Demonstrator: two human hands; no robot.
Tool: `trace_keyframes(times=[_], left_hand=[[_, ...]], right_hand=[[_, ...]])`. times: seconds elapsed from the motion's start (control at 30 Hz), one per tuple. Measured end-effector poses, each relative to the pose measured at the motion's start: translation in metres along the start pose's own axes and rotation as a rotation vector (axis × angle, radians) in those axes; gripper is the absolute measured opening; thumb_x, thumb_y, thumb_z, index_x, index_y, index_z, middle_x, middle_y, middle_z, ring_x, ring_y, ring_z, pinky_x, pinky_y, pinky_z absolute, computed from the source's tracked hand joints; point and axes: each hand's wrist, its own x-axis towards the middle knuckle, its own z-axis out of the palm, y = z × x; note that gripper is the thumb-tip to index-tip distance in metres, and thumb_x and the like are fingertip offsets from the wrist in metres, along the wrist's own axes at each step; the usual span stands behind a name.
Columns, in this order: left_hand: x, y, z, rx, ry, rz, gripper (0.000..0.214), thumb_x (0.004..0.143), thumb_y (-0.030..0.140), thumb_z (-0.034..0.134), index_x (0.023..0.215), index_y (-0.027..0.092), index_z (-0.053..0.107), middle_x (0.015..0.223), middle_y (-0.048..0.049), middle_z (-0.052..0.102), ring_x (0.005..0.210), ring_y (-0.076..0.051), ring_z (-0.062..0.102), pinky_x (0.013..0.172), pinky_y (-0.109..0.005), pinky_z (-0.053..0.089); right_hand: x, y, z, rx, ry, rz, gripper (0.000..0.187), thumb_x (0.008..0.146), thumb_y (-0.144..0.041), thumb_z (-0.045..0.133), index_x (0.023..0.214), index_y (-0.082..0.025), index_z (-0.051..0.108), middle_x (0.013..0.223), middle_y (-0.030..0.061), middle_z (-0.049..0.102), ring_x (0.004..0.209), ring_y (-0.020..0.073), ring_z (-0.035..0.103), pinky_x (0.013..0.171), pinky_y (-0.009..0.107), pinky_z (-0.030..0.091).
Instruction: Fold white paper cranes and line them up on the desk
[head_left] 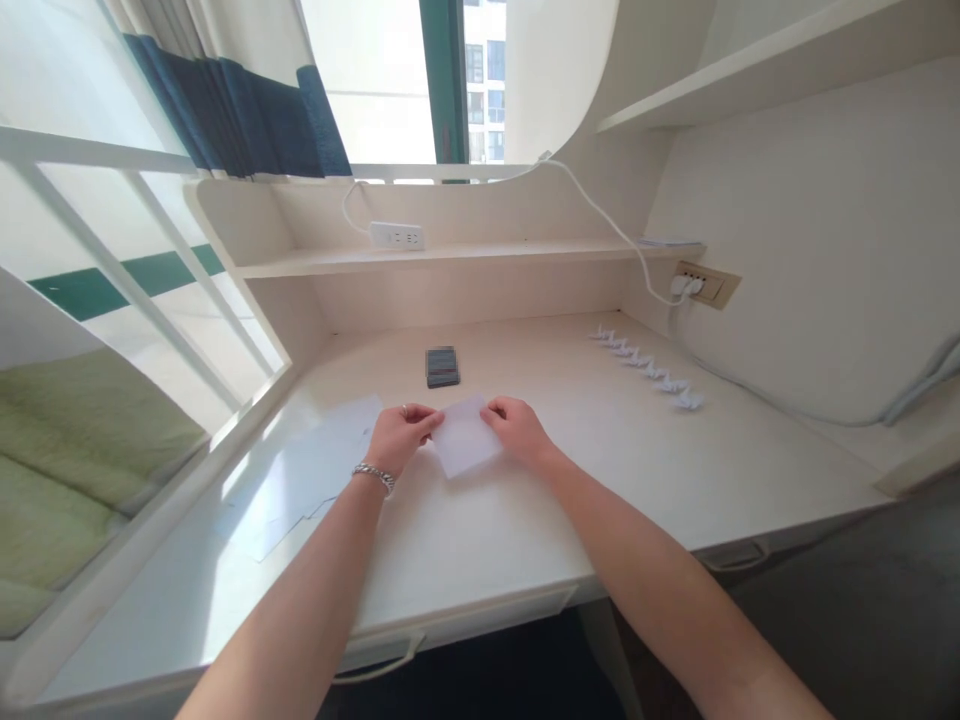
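A small white sheet of paper (465, 440) is held just above the white desk (525, 540), near its middle. My left hand (401, 435) pinches the sheet's left edge; it wears a ring and a metal bracelet. At the sheet's right edge my right hand (517, 428) pinches it with curled fingers. Both hands are closed on the paper.
Loose white sheets (300, 480) lie on the desk to the left. A dark phone (442, 366) lies behind the hands. A row of small folded paper cranes (649, 368) runs along the right. A power strip (397, 236) sits on the shelf, a wall socket (701, 285) at right.
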Motion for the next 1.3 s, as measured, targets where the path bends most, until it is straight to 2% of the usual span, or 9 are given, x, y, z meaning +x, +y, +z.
trace_keyframes(times=[0.23, 0.33, 0.47, 0.67, 0.77, 0.83, 0.97, 1.1, 1.3], left_hand=[[0.003, -0.014, -0.003, -0.057, 0.141, -0.006, 0.050, 0.063, 0.055, 0.074, 0.089, 0.014, 0.065, 0.077, -0.0066, 0.068, 0.063, -0.012, 0.060, 0.060, -0.025, 0.048], [-0.001, -0.016, 0.003, -0.073, 0.042, -0.024, 0.054, 0.067, 0.057, 0.072, 0.098, 0.014, 0.063, 0.080, -0.0081, 0.069, 0.065, -0.014, 0.064, 0.060, -0.027, 0.050], [-0.007, -0.018, 0.012, -0.083, -0.076, -0.025, 0.052, 0.058, 0.044, 0.082, 0.097, 0.016, 0.063, 0.071, -0.0042, 0.069, 0.063, -0.015, 0.064, 0.060, -0.028, 0.051], [-0.007, -0.020, 0.009, -0.052, -0.072, -0.019, 0.037, 0.059, 0.035, 0.081, 0.087, 0.017, 0.064, 0.076, -0.0051, 0.072, 0.068, -0.018, 0.067, 0.062, -0.028, 0.052], [-0.007, -0.020, 0.006, -0.027, -0.052, -0.012, 0.034, 0.061, 0.033, 0.079, 0.087, 0.017, 0.065, 0.075, -0.0050, 0.073, 0.067, -0.017, 0.067, 0.059, -0.028, 0.051], [-0.007, -0.021, 0.005, -0.013, -0.045, -0.007, 0.033, 0.062, 0.033, 0.079, 0.088, 0.017, 0.064, 0.075, -0.0049, 0.073, 0.066, -0.017, 0.067, 0.059, -0.028, 0.051], [-0.008, -0.022, 0.005, 0.008, -0.051, -0.008, 0.035, 0.064, 0.035, 0.078, 0.091, 0.018, 0.064, 0.077, -0.0051, 0.074, 0.068, -0.018, 0.068, 0.061, -0.029, 0.052], [-0.010, -0.022, 0.005, 0.032, -0.068, -0.026, 0.038, 0.066, 0.034, 0.077, 0.097, 0.018, 0.063, 0.078, -0.0055, 0.075, 0.069, -0.019, 0.069, 0.064, -0.030, 0.054], [-0.014, -0.014, 0.000, 0.188, -0.120, -0.029, 0.044, 0.074, 0.032, 0.069, 0.114, 0.016, 0.059, 0.087, -0.0075, 0.075, 0.079, -0.020, 0.070, 0.072, -0.032, 0.056]], right_hand=[[0.001, 0.008, 0.000, 0.065, 0.047, 0.067, 0.023, 0.079, -0.038, 0.055, 0.070, -0.019, 0.061, 0.066, 0.0008, 0.058, 0.065, 0.0154, 0.050, 0.059, 0.027, 0.035], [0.004, 0.014, -0.001, 0.136, 0.034, 0.099, 0.025, 0.079, -0.041, 0.054, 0.075, -0.018, 0.063, 0.070, 0.0020, 0.062, 0.066, 0.0158, 0.053, 0.057, 0.026, 0.038], [0.005, 0.016, -0.001, 0.231, -0.016, 0.150, 0.026, 0.080, -0.041, 0.053, 0.076, -0.017, 0.063, 0.070, 0.0019, 0.062, 0.062, 0.0148, 0.055, 0.053, 0.025, 0.041], [0.002, 0.011, -0.015, 0.324, -0.076, 0.225, 0.019, 0.079, -0.026, 0.053, 0.093, -0.018, 0.061, 0.079, 0.0037, 0.064, 0.061, 0.0129, 0.060, 0.050, 0.022, 0.044], [0.000, 0.011, -0.025, 0.357, -0.126, 0.173, 0.023, 0.075, -0.022, 0.056, 0.099, -0.021, 0.057, 0.080, 0.0012, 0.065, 0.063, 0.0133, 0.062, 0.053, 0.023, 0.047], [-0.002, 0.011, -0.029, 0.298, -0.225, 0.068, 0.024, 0.072, -0.017, 0.055, 0.095, -0.021, 0.060, 0.079, 0.0006, 0.064, 0.066, 0.0133, 0.062, 0.056, 0.023, 0.047], [-0.009, 0.013, -0.029, 0.019, -0.345, -0.046, 0.043, 0.065, -0.006, 0.048, 0.096, -0.023, 0.072, 0.081, 0.0001, 0.067, 0.064, 0.0115, 0.057, 0.063, 0.024, 0.045], [-0.015, 0.015, -0.026, -0.096, -0.320, -0.079, 0.042, 0.064, -0.006, 0.048, 0.089, -0.024, 0.077, 0.085, 0.0007, 0.070, 0.073, 0.0135, 0.059, 0.071, 0.025, 0.046], [-0.015, 0.024, -0.021, -0.068, -0.265, -0.009, 0.031, 0.070, -0.011, 0.056, 0.089, -0.023, 0.077, 0.090, 0.0024, 0.072, 0.076, 0.0152, 0.062, 0.071, 0.026, 0.048]])
